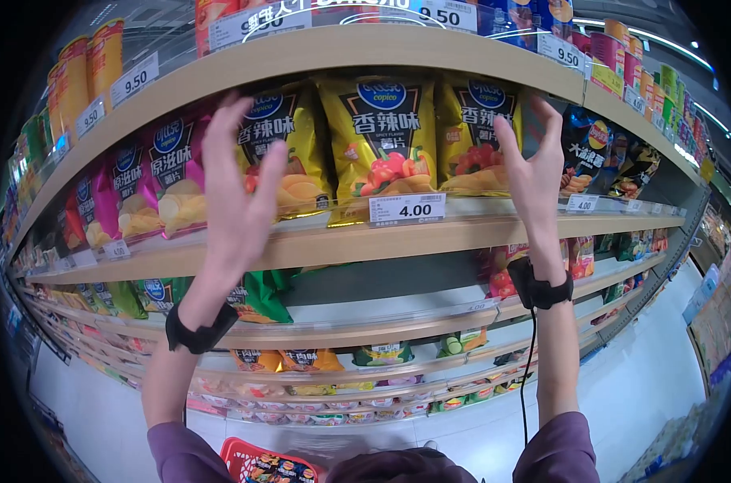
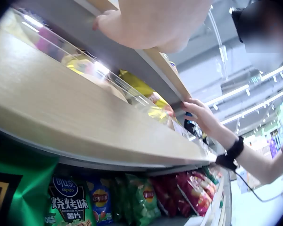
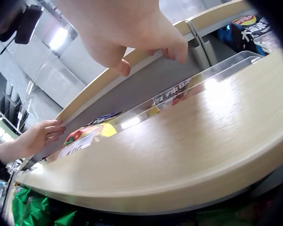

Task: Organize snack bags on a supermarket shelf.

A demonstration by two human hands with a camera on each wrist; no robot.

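Three yellow chip bags stand side by side on the upper shelf, the middle one (image 1: 381, 141) behind a 4.00 price tag (image 1: 407, 208). Before the left yellow bag (image 1: 301, 161), my left hand (image 1: 240, 189) is raised, fingers spread and slightly bent, holding nothing. My right hand (image 1: 534, 165) is raised at the right yellow bag (image 1: 476, 137), its thumb and fingers apart and empty. In the left wrist view the left hand (image 2: 155, 21) looms close to the camera; the right wrist view shows the right hand (image 3: 127, 35) above the clear shelf lip.
Purple chip bags (image 1: 172, 173) stand to the left, dark bags (image 1: 587, 153) to the right. Green bags (image 1: 260, 298) lie on the shelf below. Overhead is a wooden shelf edge (image 1: 341, 50) with canisters above. A red basket (image 1: 235, 457) holding bags is at the bottom.
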